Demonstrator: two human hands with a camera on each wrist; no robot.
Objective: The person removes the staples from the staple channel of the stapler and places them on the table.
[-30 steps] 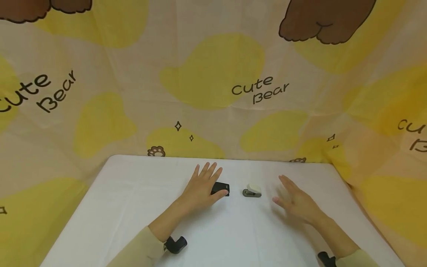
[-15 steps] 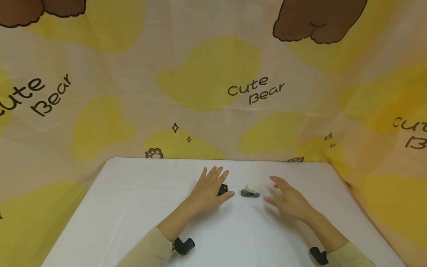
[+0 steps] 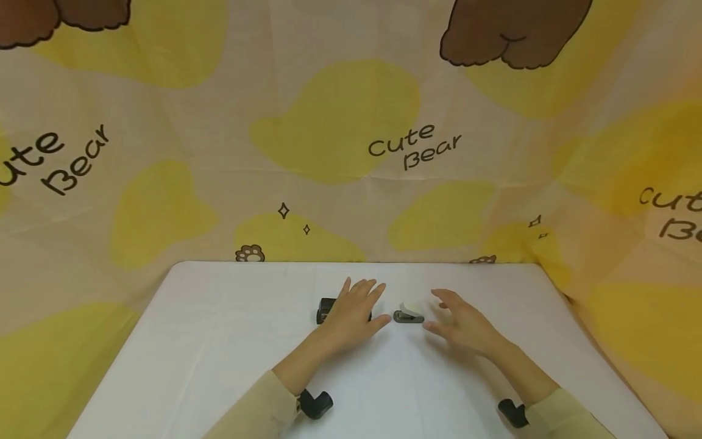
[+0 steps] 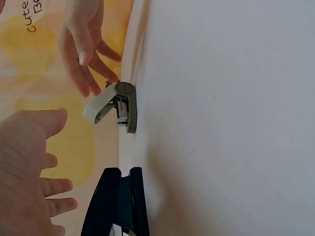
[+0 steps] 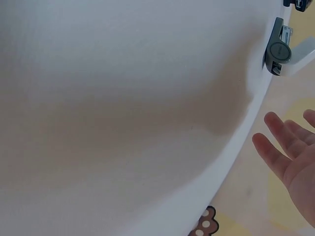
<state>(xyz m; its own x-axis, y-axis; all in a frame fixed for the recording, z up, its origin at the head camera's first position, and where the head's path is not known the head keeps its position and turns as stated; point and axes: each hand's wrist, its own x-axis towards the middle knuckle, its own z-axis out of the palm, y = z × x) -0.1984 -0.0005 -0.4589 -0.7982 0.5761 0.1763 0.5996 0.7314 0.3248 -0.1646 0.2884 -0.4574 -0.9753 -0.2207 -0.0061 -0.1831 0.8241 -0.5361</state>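
- While both hands hover with fingers spread, the left hand (image 3: 351, 308) covers a black stapler (image 3: 326, 308) on the white tabletop (image 3: 219, 341), gripping nothing.
- Just right, a grey stapler (image 3: 408, 313) sits beside the empty right hand (image 3: 463, 326).

Glossy black plastic stapler (image 4: 120, 204), matt white tablecloth (image 3: 230, 341)

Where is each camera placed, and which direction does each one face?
Head: on the head, facing forward and down at the white table; both forearms show.
Left wrist: on the left wrist, facing the black stapler and the grey stapler; left hand shows.
Right wrist: facing the table; right hand shows.
All share the grey stapler.
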